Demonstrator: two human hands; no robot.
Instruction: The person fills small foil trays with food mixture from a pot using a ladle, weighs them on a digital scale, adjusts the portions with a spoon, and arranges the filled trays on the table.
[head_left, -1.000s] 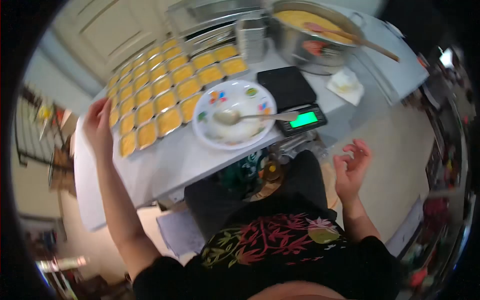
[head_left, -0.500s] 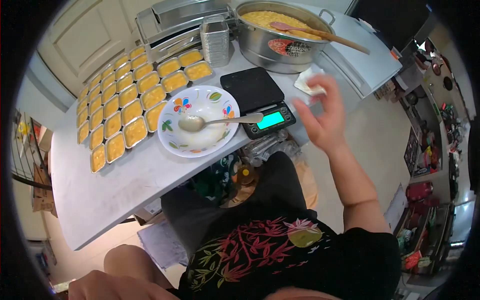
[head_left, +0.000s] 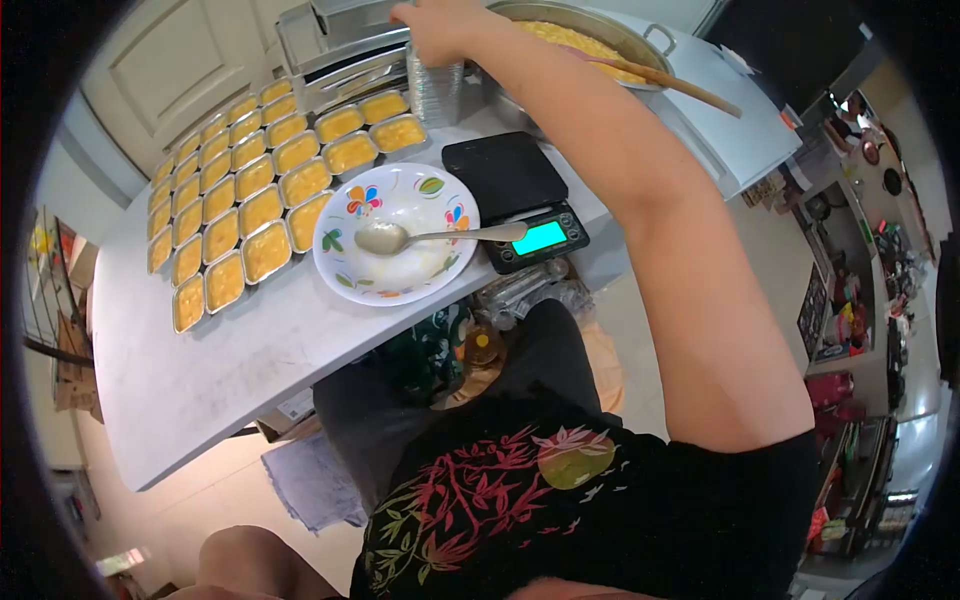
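Observation:
My right hand [head_left: 440, 30] is at the top edge of the view, over the stack of foil trays [head_left: 435, 95]. One finger stretches out to the left, and the other fingers are partly cut off or hidden. Whether it touches the top tray I cannot tell. My left hand is out of view. Nearer to me, a metal spoon [head_left: 383, 238] lies across a white flower-patterned bowl [head_left: 345, 270]. Beside it sits a black digital scale [head_left: 505, 165] with a lit display. Rows of foil trays filled with a yellow mixture [head_left: 260, 207] cover the table's left part.
A large metal pot [head_left: 650, 88] of yellow mixture stands at the back, partly behind my forearm. A wooden spoon [head_left: 690, 90] rests across it. Metal containers [head_left: 350, 30] stand behind the foil stack. The white table's [head_left: 210, 400] front edge runs close to my legs.
My right hand has moved from beside the scale, up and left to the foil tray stack. My left hand has dropped out of view at the bottom left.

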